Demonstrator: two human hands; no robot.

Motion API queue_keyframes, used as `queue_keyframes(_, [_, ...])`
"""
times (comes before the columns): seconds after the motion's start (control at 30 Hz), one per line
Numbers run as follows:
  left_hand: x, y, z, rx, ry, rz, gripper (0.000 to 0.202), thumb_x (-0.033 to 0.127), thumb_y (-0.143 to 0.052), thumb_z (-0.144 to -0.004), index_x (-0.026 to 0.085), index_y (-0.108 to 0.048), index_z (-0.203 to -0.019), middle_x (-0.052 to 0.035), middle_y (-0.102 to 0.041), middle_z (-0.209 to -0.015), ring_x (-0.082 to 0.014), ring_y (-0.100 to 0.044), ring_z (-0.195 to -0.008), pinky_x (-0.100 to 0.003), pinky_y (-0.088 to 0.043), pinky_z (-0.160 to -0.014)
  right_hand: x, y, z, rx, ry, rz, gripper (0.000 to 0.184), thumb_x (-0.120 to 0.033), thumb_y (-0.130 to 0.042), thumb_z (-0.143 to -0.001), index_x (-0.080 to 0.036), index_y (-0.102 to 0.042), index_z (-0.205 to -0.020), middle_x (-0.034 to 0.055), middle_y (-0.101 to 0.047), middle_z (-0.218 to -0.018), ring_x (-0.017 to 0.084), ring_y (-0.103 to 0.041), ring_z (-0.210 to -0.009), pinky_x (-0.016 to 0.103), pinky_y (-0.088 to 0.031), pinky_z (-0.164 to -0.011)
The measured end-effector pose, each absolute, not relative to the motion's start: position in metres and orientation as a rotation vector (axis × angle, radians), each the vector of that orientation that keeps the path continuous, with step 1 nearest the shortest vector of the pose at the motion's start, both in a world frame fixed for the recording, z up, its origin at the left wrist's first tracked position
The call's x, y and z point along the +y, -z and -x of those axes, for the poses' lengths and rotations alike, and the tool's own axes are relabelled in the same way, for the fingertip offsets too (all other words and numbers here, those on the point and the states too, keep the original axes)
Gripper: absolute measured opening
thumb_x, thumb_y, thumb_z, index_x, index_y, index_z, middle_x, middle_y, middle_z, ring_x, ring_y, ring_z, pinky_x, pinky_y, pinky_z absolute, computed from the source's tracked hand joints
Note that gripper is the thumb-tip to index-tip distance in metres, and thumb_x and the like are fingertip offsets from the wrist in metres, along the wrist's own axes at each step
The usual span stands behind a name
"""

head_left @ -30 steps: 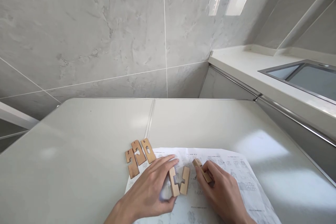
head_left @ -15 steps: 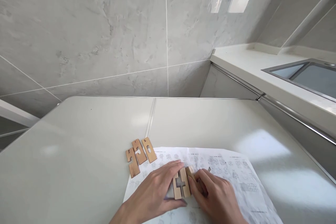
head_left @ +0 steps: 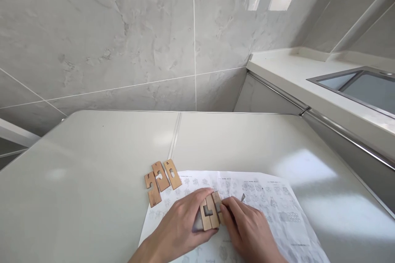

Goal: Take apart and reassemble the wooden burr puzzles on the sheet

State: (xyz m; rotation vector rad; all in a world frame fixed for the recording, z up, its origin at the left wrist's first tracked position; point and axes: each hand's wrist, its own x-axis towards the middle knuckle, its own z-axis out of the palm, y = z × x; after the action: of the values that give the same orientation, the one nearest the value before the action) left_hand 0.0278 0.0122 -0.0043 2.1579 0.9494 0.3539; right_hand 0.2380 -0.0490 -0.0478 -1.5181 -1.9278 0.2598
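My left hand (head_left: 185, 222) curls its thumb and fingers around two notched wooden puzzle pieces (head_left: 206, 222) that lie side by side, their cut-outs making an angular gap. My right hand (head_left: 249, 226) pinches a third wooden puzzle piece (head_left: 217, 202) against their right side; its far part is hidden by the fingers. Both hands rest over a printed paper sheet (head_left: 265, 238). Up and left of them lie flat numbered wooden pieces: one marked 2 (head_left: 175, 178) with an oval hole, one marked 1 (head_left: 164, 181), and another with a side notch (head_left: 154, 197).
The pale table (head_left: 92, 189) has a seam (head_left: 175, 135) running toward the tiled wall (head_left: 148, 28). A small dark grey scrap (head_left: 243, 197) is on the paper. To the right stands a white counter (head_left: 277, 63) with a sink (head_left: 364, 90).
The two pieces in my left hand have come closer together, narrowing the gap. My right hand has shifted slightly left, and its piece now sits flatter beside them.
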Motion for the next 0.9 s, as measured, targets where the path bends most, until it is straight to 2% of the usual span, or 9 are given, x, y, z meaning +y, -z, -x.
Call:
queue_keyframes(0.33, [0.0126,0.006,-0.0278,0.951,-0.394,-2.205,0.093,0.018,-0.087,-0.087,0.043,-0.032,-0.158,-0.0037,-0.068,-0.148,-0.0318,-0.069,-0.133,-0.05,-0.061,-0.111,-0.0457,0.0438,-0.2349,-1.868,-0.183,1.552,0.029,-0.029,-0.035,-0.117,-0.025,-0.056,-0.098,-0.0034,-0.067,-0.071,0.014,-0.069,-0.051,0.026,-0.041,-0.048])
queue_keyframes(0.53, [0.0153,0.0069,-0.0265,0.927,-0.373,-2.191,0.093,0.019,-0.088,-0.088,0.046,-0.033,-0.157,-0.0001,-0.066,-0.151,-0.0283,-0.07,-0.133,-0.045,-0.061,-0.112,-0.0473,0.0489,-0.2346,-1.886,-0.216,1.522,0.023,-0.021,-0.041,-0.113,-0.025,-0.055,-0.096,-0.0039,-0.066,-0.071,0.014,-0.064,-0.05,0.026,-0.04,-0.049])
queue_keyframes(0.9, [0.014,0.0046,-0.0274,0.947,-0.302,-2.119,0.086,0.023,-0.086,-0.09,0.046,-0.037,-0.157,0.0,-0.061,-0.157,-0.0285,-0.064,-0.142,-0.045,-0.057,-0.118,-0.046,0.0463,-0.2315,-1.864,-0.227,1.503,0.029,-0.019,-0.041,-0.111,-0.024,-0.055,-0.087,-0.0041,-0.061,-0.067,0.013,-0.06,-0.049,0.026,-0.036,-0.051])
